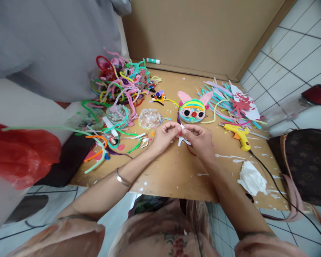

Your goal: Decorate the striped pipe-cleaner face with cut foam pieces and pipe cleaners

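Note:
My left hand (164,135) and my right hand (199,137) meet over the middle of a low wooden board (176,171). Both pinch a small white scrap (182,126) between their fingertips, fingers closed. Just beyond them lies a round pipe-cleaner face (193,110) with pink ears, black eyes and a red nose. A few white cut scraps (179,141) lie on the board beneath my hands. A silver bangle sits on my left wrist.
A tangle of coloured pipe cleaners (117,85) fills the back left. Foam strips and a red cut-out (240,104) lie back right. A yellow glue gun (239,135) with black cord, a crumpled tissue (251,178), a glue stick (153,60), a brown bag (307,164).

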Demonstrator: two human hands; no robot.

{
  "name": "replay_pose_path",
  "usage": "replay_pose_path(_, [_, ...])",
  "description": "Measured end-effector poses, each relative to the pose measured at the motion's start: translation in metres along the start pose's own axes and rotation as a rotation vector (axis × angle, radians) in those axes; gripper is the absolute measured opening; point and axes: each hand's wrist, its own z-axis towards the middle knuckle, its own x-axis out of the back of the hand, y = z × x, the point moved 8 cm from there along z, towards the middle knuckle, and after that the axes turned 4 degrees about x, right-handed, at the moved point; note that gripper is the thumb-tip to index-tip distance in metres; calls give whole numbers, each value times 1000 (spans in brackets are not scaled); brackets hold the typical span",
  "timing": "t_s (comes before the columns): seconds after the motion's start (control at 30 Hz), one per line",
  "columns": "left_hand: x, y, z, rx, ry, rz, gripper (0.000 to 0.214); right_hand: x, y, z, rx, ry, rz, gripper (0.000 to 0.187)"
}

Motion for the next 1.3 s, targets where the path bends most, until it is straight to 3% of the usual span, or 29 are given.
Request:
replay_pose_path(0.57, [-3,1,-1,9,-18,-38,35,3,6,1,-81,41,106,31])
replay_pose_path(1.03, [-4,3,-1,-27,-24,-74,36,-3,9,1,-172,-39,223,39])
replay_pose_path(1.3, [-3,1,0,-32,-22,-82,38,-4,10,2,-137,-67,190,35])
